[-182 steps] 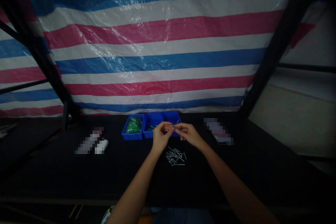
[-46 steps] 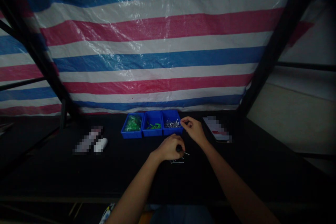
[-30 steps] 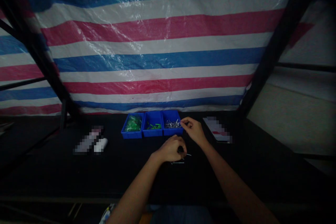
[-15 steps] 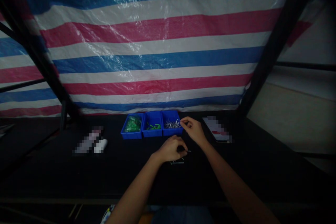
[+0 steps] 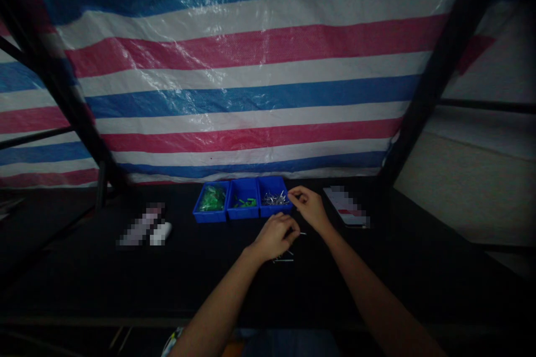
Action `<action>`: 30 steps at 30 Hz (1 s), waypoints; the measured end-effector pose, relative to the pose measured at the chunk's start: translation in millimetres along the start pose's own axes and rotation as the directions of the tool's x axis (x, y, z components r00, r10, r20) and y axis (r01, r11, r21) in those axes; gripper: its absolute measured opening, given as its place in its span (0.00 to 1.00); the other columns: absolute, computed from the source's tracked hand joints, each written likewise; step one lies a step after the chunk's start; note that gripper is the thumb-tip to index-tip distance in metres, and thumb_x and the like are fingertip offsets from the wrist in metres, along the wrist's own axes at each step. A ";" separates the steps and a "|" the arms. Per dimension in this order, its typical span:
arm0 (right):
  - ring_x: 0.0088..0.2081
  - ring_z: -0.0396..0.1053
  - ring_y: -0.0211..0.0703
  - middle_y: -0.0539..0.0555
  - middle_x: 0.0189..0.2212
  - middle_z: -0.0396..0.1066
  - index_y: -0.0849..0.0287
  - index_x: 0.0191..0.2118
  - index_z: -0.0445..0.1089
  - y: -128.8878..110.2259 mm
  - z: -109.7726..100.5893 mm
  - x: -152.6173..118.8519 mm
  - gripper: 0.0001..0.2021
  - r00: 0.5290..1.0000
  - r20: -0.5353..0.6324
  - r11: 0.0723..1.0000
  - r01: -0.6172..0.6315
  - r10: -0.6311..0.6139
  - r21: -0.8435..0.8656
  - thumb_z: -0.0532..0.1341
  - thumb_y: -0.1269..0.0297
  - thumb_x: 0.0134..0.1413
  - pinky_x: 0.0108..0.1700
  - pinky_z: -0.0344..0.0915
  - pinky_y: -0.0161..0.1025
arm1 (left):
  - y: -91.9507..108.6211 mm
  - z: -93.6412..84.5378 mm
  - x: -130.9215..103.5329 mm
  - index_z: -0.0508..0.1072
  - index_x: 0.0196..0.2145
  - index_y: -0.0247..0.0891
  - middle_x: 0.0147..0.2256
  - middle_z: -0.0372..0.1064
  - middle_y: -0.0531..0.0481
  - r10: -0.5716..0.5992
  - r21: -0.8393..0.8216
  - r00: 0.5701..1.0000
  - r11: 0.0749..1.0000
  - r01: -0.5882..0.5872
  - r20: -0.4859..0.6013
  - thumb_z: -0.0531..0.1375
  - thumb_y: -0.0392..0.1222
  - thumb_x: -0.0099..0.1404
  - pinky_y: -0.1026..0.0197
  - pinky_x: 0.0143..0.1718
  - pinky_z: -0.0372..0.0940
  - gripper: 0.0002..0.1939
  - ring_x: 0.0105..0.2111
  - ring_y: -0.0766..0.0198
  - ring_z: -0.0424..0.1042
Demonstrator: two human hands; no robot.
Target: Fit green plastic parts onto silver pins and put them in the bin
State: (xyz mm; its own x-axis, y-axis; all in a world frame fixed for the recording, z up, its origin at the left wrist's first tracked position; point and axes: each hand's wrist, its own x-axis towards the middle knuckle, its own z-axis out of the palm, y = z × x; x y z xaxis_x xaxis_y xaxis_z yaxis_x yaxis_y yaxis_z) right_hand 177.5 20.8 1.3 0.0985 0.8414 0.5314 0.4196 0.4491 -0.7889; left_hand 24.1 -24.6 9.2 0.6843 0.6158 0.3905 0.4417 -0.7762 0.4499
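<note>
My left hand (image 5: 276, 235) is closed in a pinch over the black table. A thin silvery screw-like pin (image 5: 303, 233) pokes out past its fingertips. Several similar metal pins (image 5: 285, 260) lie on the table just below that hand. My right hand (image 5: 310, 209) is at the right edge of the right-hand blue bin (image 5: 274, 213), thumb and fingers pinched together; whatever they hold, if anything, is too small to make out. Loose silvery pins (image 5: 274, 199) fill the bottom of that bin. Small green plastic pieces (image 5: 247, 202) lie in the middle blue bin (image 5: 243, 213).
The left blue bin (image 5: 209, 217) holds a clear bag of green pieces (image 5: 212, 198). A phone-like flat item (image 5: 345, 206) lies to the right, partly blurred out. At the left are another blurred item (image 5: 142, 227) and a white object (image 5: 161, 233). Striped sheeting (image 5: 251, 89) hangs behind the table (image 5: 167, 284).
My left hand has shifted slightly up and away from me, its pin moving up with it toward my right hand. The right hand stays at the bin's edge.
</note>
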 end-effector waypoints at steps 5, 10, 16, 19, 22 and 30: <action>0.17 0.59 0.32 0.53 0.27 0.69 0.62 0.32 0.70 3.6 -0.3 2.9 0.13 0.998 -0.014 0.987 -0.061 0.063 0.148 0.59 0.56 0.44 0.17 0.56 0.31 | -7.5 -3.4 5.3 0.69 0.33 0.36 0.31 0.68 0.49 -0.246 -0.319 0.907 0.938 0.135 -0.341 0.53 0.42 0.61 0.62 0.35 0.59 0.08 0.31 0.65 0.65; 0.15 0.58 0.31 0.52 0.25 0.70 0.62 0.32 0.71 -4.3 3.7 0.0 0.15 0.990 0.103 0.952 -0.125 0.099 0.281 0.61 0.56 0.42 0.16 0.54 0.31 | -24.3 -4.1 9.8 0.66 0.35 0.35 0.27 0.68 0.50 -0.526 -0.718 0.739 0.691 0.082 -0.422 0.59 0.44 0.56 0.67 0.25 0.60 0.12 0.24 0.69 0.65; 0.18 0.60 0.34 0.54 0.23 0.71 0.63 0.31 0.74 -18.3 11.2 -4.4 0.16 0.975 0.186 0.939 -0.174 0.122 0.297 0.61 0.53 0.42 0.16 0.54 0.31 | -25.7 -2.2 10.4 0.63 0.37 0.35 0.27 0.70 0.49 -0.615 -0.851 0.733 0.515 0.097 -0.289 0.62 0.47 0.51 0.70 0.17 0.59 0.19 0.18 0.71 0.65; 0.19 0.63 0.36 0.54 0.23 0.71 0.62 0.30 0.74 -21.7 12.7 -5.6 0.17 0.964 0.224 0.939 -0.205 0.145 0.275 0.61 0.52 0.42 0.16 0.54 0.31 | -23.1 -0.6 10.7 0.63 0.37 0.34 0.26 0.70 0.50 -0.603 -0.850 0.751 0.515 0.109 -0.269 0.62 0.48 0.51 0.70 0.16 0.59 0.20 0.18 0.71 0.65; 0.20 0.63 0.36 0.54 0.22 0.71 0.62 0.28 0.74 -23.9 12.5 -6.2 0.17 0.951 0.272 0.936 -0.224 0.148 0.271 0.60 0.51 0.42 0.16 0.53 0.30 | -22.6 0.6 10.8 0.63 0.37 0.34 0.26 0.70 0.50 -0.595 -0.848 0.762 0.517 0.119 -0.256 0.62 0.47 0.51 0.71 0.16 0.59 0.20 0.18 0.71 0.66; 0.17 0.59 0.33 0.51 0.18 0.67 0.62 0.26 0.72 -24.8 13.3 -6.2 0.15 0.957 0.252 0.914 -0.225 0.143 0.338 0.64 0.53 0.37 0.16 0.52 0.30 | -24.7 2.8 10.7 0.63 0.37 0.35 0.23 0.67 0.54 -0.594 -0.841 0.765 0.525 0.133 -0.250 0.62 0.47 0.50 0.72 0.15 0.59 0.20 0.19 0.71 0.66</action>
State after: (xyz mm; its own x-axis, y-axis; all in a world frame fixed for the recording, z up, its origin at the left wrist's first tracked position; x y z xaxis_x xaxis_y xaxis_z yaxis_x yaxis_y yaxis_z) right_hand 154.5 8.5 13.5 -0.0734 0.9452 0.3181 0.0558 0.3223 -0.9450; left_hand 22.1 0.8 0.0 0.1166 0.9657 0.2322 -0.1654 -0.2117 0.9632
